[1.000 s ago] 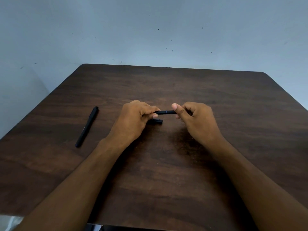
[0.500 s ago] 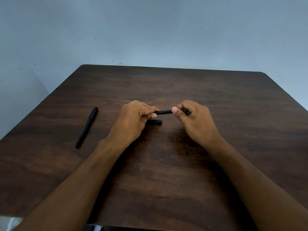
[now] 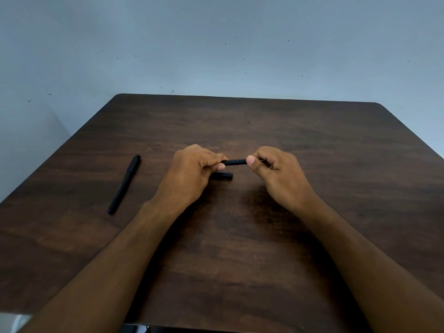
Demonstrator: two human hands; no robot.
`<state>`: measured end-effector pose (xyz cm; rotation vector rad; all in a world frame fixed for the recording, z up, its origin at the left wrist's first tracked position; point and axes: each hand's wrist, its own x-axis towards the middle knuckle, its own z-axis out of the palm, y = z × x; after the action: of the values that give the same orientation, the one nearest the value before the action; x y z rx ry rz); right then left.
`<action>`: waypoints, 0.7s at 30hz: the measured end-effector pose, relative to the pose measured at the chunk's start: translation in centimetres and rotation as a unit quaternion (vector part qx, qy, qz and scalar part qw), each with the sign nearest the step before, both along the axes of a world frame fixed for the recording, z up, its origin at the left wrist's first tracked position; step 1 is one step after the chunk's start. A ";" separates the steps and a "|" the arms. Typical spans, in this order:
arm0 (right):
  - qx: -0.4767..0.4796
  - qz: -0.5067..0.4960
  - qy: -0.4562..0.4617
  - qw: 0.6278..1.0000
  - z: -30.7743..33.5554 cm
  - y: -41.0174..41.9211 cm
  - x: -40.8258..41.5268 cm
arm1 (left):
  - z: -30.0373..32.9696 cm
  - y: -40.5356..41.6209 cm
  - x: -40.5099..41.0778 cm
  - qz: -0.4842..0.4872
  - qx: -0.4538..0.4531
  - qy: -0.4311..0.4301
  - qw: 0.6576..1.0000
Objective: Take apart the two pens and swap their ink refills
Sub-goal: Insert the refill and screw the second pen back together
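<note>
Bridging both hands — left hand (image 3: 189, 173), right hand (image 3: 280, 175) — each gripping one end: black pen (image 3: 234, 162).

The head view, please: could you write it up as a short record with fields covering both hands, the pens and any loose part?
Surface: dark wooden table
Left hand: grips one end of the held pen
Right hand: pinches the other end
Held pen: black, roughly level, above the table, between the hands
Second pen: black, whole, lying on the table to the left, untouched
Loose part: short black piece on the table below the held pen, partly hidden by the left hand
Refill: none visible
</note>
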<state>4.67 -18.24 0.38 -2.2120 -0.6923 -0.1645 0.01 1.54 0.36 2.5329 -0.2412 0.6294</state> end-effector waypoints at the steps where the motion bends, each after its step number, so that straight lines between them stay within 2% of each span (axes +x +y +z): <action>1: 0.006 0.005 0.004 1.000 0.0 0.0 -0.1 | 0.1 0.0 0.0 0.000 0.005 -0.005 1.000; 7: 0.030 0.002 0.024 0.999 -0.1 0.0 -0.1 | 0.5 0.1 0.0 -0.005 0.025 -0.002 1.000; 12: 0.042 -0.009 0.018 0.999 -0.5 0.0 0.0 | 0.4 -0.1 -0.1 -0.008 -0.013 -0.006 1.000; 18: 0.098 -0.051 0.028 0.993 -0.7 0.2 0.1 | -0.2 0.8 0.5 0.026 -0.013 -0.010 1.000; 21: 0.058 -0.066 0.037 0.995 -0.9 0.0 0.3 | -0.1 1.6 0.6 0.059 -0.010 -0.011 0.998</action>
<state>4.98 -18.28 -0.48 -2.1406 -0.4830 -0.1841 0.58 3.16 0.25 2.5369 -0.0935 0.7016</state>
